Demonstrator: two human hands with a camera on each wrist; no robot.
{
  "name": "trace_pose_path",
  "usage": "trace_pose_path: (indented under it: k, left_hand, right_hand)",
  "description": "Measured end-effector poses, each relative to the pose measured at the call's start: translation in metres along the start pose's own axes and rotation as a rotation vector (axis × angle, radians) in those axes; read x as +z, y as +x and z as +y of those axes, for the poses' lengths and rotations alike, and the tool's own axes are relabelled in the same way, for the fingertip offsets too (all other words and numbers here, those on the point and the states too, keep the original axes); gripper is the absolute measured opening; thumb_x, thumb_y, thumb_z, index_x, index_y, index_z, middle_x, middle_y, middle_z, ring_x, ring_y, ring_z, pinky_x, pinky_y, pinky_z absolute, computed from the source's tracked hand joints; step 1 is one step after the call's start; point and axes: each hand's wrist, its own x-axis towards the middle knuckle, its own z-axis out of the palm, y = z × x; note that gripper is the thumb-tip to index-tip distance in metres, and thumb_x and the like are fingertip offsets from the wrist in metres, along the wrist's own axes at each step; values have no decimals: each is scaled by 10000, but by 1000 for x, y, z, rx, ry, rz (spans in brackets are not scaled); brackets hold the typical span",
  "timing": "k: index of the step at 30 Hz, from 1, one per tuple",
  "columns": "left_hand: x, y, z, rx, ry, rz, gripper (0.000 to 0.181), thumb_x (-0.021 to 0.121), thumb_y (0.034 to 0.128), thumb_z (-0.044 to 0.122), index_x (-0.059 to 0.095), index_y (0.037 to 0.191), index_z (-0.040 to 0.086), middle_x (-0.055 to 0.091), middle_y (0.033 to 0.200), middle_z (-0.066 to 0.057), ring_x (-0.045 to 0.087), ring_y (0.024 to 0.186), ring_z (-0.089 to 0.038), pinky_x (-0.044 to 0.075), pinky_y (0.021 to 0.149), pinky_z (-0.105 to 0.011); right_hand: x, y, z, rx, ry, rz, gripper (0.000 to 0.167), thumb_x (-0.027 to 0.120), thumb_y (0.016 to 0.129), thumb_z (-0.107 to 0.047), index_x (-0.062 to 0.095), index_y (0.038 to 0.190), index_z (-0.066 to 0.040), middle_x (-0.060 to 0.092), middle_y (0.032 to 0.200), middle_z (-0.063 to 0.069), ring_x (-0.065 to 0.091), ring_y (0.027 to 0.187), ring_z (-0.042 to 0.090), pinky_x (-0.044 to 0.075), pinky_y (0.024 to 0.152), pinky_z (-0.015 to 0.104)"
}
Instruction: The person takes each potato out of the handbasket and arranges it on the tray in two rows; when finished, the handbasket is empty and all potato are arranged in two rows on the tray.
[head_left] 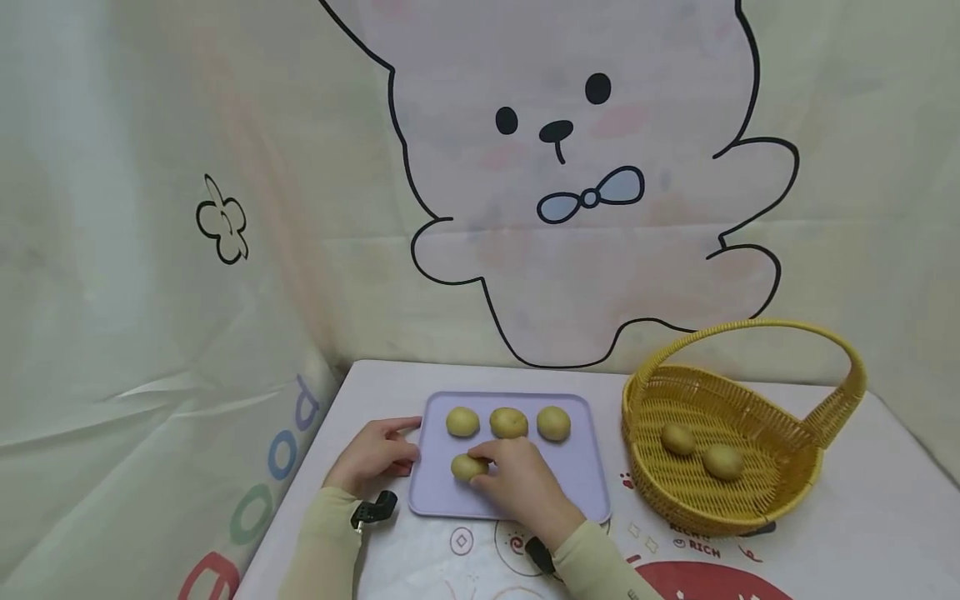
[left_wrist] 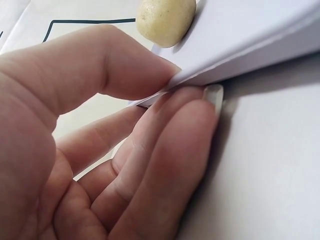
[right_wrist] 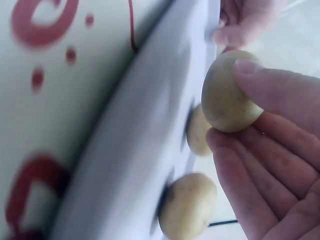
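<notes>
My right hand (head_left: 525, 485) pinches a potato (head_left: 467, 468) between thumb and fingers at the left front part of the lilac tray (head_left: 525, 502); the right wrist view shows the same potato (right_wrist: 226, 95) in the right hand (right_wrist: 275, 150). Behind it on the tray stand three more potatoes in a row: left (head_left: 462, 422), middle (head_left: 509, 422) and right (head_left: 553, 423). At the tray's left edge is my left hand (head_left: 378, 454). In the left wrist view the thumb and fingers of this left hand (left_wrist: 115, 115) grip the tray's rim (left_wrist: 215, 70).
A yellow wicker basket (head_left: 652, 479) with a tall handle stands right of the tray, with two potatoes (head_left: 678, 438) inside. The table cover (head_left: 420, 567) has printed drawings. Behind the table hangs a pale cloth (head_left: 555, 275) with a cartoon bear.
</notes>
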Motion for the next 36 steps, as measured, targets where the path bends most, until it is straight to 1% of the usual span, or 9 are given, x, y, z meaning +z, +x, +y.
trace_pose_path:
  k: [4,7,9,12,15,17,22,27,36]
  left_hand:
    - [2,0,1,10,25,2,721,784,807,52,629,1511,68,618,717,-1,631,651,-139,584,648,-264]
    - [3,1,2,7,26,1,721,789,808,59,632,1511,73,623,726,-7,635,653,-138,588,650,-265]
    - [3,2,2,3,18,-2,726,791,804,57,630,1512,71,621,729,-9,638,650,-139,588,650,-265]
    - [4,3,2,0,24,-10,721,775,811,44,627,1516,76,630,729,-4,641,659,-131,592,655,-260]
    - [3,3,3,-1,25,-9,718,774,815,43,628,1517,81,637,730,-7,646,663,-135,598,659,-264]
    - [2,3,3,-4,24,-7,721,782,815,46,628,1519,88,640,732,-11,650,664,-138,602,662,-266]
    - [1,4,3,-7,16,-2,726,781,816,39,624,1523,90,637,725,-6,645,656,-132,598,655,-263]
    - [0,5,1,-18,7,-9,727,782,815,40,625,1522,93,642,724,-3,647,658,-131,596,654,-264]
    - [0,6,-3,-26,11,-6,721,771,817,36,626,1521,91,645,735,0,651,663,-128,595,653,-261]
  right_hand:
    - [8,0,-3,19,1,2,318,900,842,-147,842,1153,-110,836,1088,22,644,766,53,546,715,234]
    - [12,-1,-5,25,-21,-5,324,907,839,-148,841,1155,-117,836,1099,15,674,819,39,589,767,265]
    - [14,-2,-7,16,-48,-5,329,914,828,-145,842,1149,-129,837,1096,6,716,893,70,612,817,300]
    - [16,-3,-9,11,-54,-10,338,917,820,-144,841,1149,-137,837,1079,1,703,871,61,604,798,298]
    - [15,-1,-6,31,-8,-23,347,914,822,-145,838,1161,-138,833,1089,2,666,836,41,579,762,266]
    - [12,1,-4,47,39,-40,347,912,828,-153,834,1165,-137,828,1103,2,679,868,49,579,775,261]
    - [7,4,2,40,119,-75,342,925,828,-169,825,1149,-111,819,1060,5,744,958,144,606,827,306]
    - [8,4,3,50,151,-98,376,933,821,-165,814,1164,-68,807,1024,18,738,942,165,597,817,308]
    - [21,7,2,55,158,-104,354,910,852,-171,817,1189,-115,794,1054,-27,660,879,100,518,751,224]
